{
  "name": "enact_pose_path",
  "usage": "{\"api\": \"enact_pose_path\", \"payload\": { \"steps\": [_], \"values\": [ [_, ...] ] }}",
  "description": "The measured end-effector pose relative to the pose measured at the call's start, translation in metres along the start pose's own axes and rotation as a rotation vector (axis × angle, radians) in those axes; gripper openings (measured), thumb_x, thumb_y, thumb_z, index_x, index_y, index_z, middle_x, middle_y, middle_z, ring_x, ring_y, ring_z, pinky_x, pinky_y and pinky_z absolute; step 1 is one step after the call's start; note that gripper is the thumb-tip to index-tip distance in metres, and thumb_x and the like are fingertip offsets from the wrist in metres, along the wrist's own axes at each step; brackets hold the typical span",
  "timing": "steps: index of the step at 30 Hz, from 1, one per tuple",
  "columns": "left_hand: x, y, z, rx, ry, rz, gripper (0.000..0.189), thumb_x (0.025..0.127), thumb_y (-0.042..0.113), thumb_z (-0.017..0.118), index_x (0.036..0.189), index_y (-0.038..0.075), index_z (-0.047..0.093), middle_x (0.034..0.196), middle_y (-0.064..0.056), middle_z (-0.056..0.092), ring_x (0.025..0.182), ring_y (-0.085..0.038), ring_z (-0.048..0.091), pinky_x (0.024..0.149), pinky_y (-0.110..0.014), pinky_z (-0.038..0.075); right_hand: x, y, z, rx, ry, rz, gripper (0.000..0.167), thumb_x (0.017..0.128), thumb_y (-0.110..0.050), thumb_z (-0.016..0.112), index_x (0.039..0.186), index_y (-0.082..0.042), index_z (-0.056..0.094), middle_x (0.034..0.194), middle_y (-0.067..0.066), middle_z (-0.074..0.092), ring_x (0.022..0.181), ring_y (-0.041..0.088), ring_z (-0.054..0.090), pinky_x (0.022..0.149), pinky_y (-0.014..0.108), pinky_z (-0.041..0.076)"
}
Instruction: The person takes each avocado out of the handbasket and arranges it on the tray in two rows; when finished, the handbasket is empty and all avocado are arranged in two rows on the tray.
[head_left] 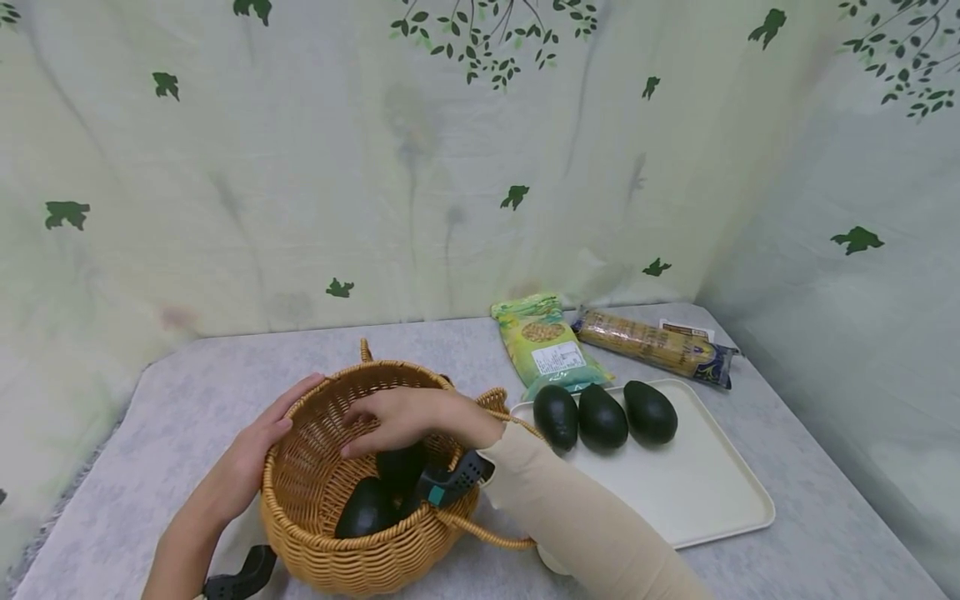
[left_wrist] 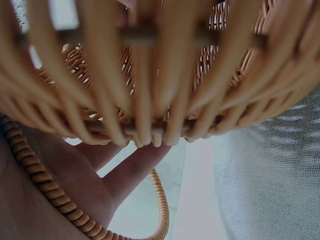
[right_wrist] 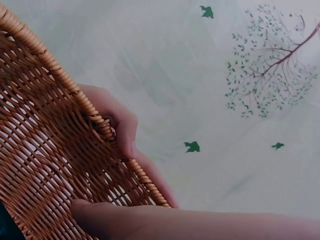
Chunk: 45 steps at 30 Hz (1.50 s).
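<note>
A round wicker basket [head_left: 375, 567] stands on the table, its opening facing up. At its left rim my left hand [head_left: 243, 454] grips it, thumb over the edge and fingers along the outer wall. In the left wrist view a loop of wicker handle [left_wrist: 52, 192] crosses that palm. My right hand [head_left: 401, 417] reaches inside, fingers loosely bent and holding nothing, above two dark avocados, one nearer [head_left: 367, 508] and one farther [head_left: 402, 467] partly covered by the wrist. The right wrist view shows a finger [right_wrist: 100, 215] inside the woven wall.
Right of the basket lies a white tray [head_left: 712, 492] with three avocados [head_left: 602, 419] in a row at its far left. Behind it are a green-yellow food bag [head_left: 540, 337] and a long pasta-like packet [head_left: 652, 340]. A second handle [head_left: 491, 537] sticks out towards the tray.
</note>
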<state>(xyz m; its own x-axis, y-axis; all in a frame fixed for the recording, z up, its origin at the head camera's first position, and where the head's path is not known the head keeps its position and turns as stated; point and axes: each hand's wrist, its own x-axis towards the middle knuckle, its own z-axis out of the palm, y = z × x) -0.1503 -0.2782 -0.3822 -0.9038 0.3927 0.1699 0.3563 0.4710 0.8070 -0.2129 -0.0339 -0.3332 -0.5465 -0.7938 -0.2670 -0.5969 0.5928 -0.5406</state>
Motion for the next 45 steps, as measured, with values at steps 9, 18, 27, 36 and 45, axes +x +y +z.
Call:
{"api": "enact_pose_path", "payload": {
  "steps": [9,18,27,36,45],
  "values": [
    [0.0003,0.0007,0.0009,-0.008,0.007,0.001,0.053,0.114,0.026,0.017,0.166,0.026,0.022,0.165,-0.018,0.028,0.134,-0.054,0.043,0.082,-0.042,0.058,-0.0004,0.0,0.0021,-0.017,-0.032,-0.033,0.054,0.103,-0.042,0.061,0.15,-0.017,0.053,0.155,-0.001,0.051,0.141,0.012,0.048,0.112,0.026,0.039],
    [0.0004,0.0004,0.0004,0.0,0.007,0.0,0.052,0.114,0.025,0.019,0.166,0.025,0.023,0.165,-0.016,0.029,0.136,-0.041,0.048,0.084,-0.033,0.056,-0.0004,0.0011,0.0021,-0.043,-0.064,-0.066,0.057,0.1,-0.035,0.069,0.151,-0.017,0.052,0.156,-0.001,0.049,0.143,0.01,0.045,0.113,0.024,0.037],
    [0.0005,0.0004,0.0007,0.006,0.011,0.007,0.052,0.114,0.025,0.02,0.166,0.026,0.024,0.166,-0.014,0.028,0.136,-0.01,0.049,0.086,-0.029,0.054,0.0006,0.001,0.0036,-0.104,-0.133,-0.089,0.063,0.095,-0.025,0.077,0.152,-0.016,0.052,0.155,-0.002,0.05,0.142,0.01,0.045,0.113,0.02,0.036],
    [0.0007,0.0017,0.0004,-0.014,0.007,-0.011,0.053,0.114,0.027,0.019,0.166,0.025,0.022,0.166,-0.017,0.026,0.137,-0.054,0.041,0.084,-0.047,0.057,0.0013,-0.0011,0.0042,-0.194,-0.136,-0.041,0.065,0.092,-0.027,0.08,0.151,-0.02,0.055,0.151,-0.003,0.054,0.139,0.009,0.048,0.108,0.021,0.041],
    [-0.0001,0.0017,0.0005,-0.001,0.009,-0.005,0.052,0.114,0.026,0.018,0.166,0.026,0.023,0.166,-0.015,0.028,0.138,-0.051,0.042,0.086,-0.045,0.056,0.001,-0.0027,0.0049,-0.214,-0.162,-0.011,0.067,0.092,-0.026,0.081,0.152,-0.022,0.053,0.152,-0.004,0.054,0.136,0.007,0.049,0.104,0.018,0.041]
  ]
}}
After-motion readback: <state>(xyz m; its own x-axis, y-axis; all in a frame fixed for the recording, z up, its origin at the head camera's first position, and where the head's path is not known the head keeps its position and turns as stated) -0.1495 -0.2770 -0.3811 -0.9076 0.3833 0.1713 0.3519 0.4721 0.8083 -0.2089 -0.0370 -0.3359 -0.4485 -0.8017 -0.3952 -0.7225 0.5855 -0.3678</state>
